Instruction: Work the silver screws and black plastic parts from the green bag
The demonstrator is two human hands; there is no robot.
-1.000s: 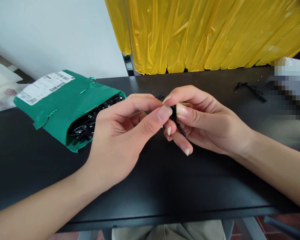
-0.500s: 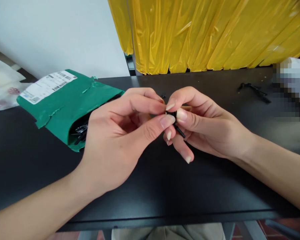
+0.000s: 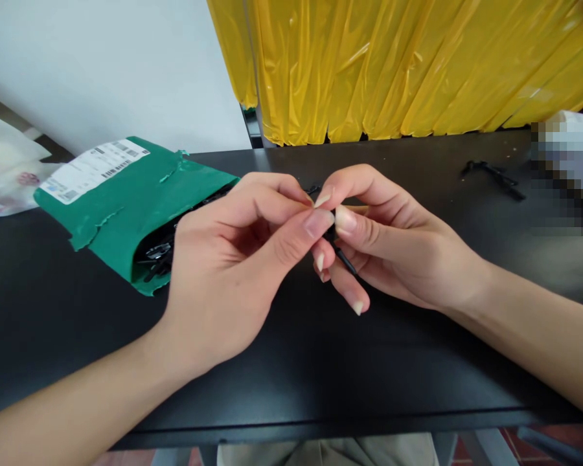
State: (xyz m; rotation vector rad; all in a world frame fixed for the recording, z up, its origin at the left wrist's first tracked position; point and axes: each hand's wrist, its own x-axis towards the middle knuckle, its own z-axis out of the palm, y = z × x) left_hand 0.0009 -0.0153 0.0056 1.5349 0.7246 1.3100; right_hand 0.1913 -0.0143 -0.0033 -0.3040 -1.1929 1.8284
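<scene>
Head camera faces forward and down at both hands point(image 3: 223, 285) point(image 3: 408, 255), seemingly close.

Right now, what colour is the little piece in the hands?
The piece is black where it shows, seen best in the head view.

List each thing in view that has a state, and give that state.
Small black part: held at a slant, partly hidden
Left hand: pinching that part
Right hand: pinching that part
Green mailer bag: mouth open, edges torn
Shipping label: stuck on the mailer bag
Black parts inside the mailer bag: partly hidden
Black parts at right: lying on the table
Yellow plastic sheeting: hanging, creased
</scene>
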